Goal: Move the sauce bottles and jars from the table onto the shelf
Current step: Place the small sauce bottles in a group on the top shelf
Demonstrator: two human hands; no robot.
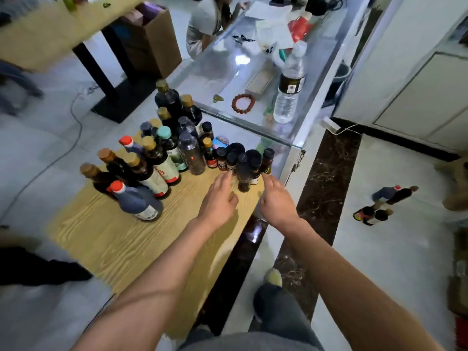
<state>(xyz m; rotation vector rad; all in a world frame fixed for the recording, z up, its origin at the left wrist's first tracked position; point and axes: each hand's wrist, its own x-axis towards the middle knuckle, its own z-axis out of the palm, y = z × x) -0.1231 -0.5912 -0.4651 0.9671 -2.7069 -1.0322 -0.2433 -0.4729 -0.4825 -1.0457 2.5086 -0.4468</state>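
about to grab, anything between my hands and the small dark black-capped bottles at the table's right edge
Nothing visible. The left hand and right hand are open just short of the small dark black-capped bottles, with only bare wood-grain table between.

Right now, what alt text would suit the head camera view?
Two bare hands, left hand and right hand, reach with open fingers toward small dark bottles at the far edge of a wooden table crowded with sauce bottles.

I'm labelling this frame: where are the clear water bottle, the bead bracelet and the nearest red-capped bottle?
clear water bottle (288,87): head view, on its dark label.
bead bracelet (243,103): head view, on its beaded ring.
red-capped bottle (136,201): head view, on its dark body.
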